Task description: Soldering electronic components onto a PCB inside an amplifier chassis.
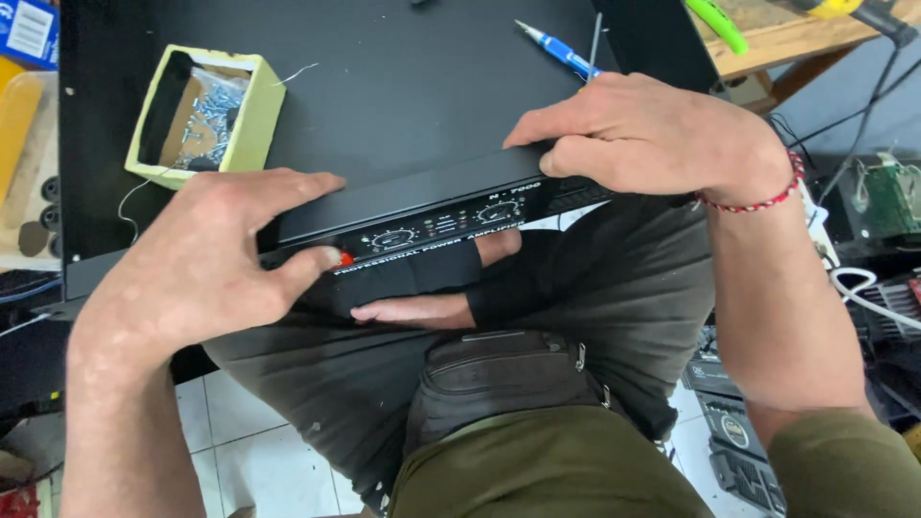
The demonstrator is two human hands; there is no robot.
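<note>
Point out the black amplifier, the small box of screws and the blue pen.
black amplifier [403, 86], head view, bare top cover.
small box of screws [259, 120], head view, pale green right wall.
blue pen [556, 50], head view, middle of barrel.

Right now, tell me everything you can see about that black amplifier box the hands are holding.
The amplifier is a flat, wide black unit that looks like painted metal, lying level with its matte top cover facing up. Its narrow front panel faces the person and shows two round dials, small indicator lights and a red button at its left end. The left hand grips the front left corner, thumb near the red button; the right hand presses on the front right edge. A small yellow-green box of screws and a blue screwdriver rest on its top.
</note>
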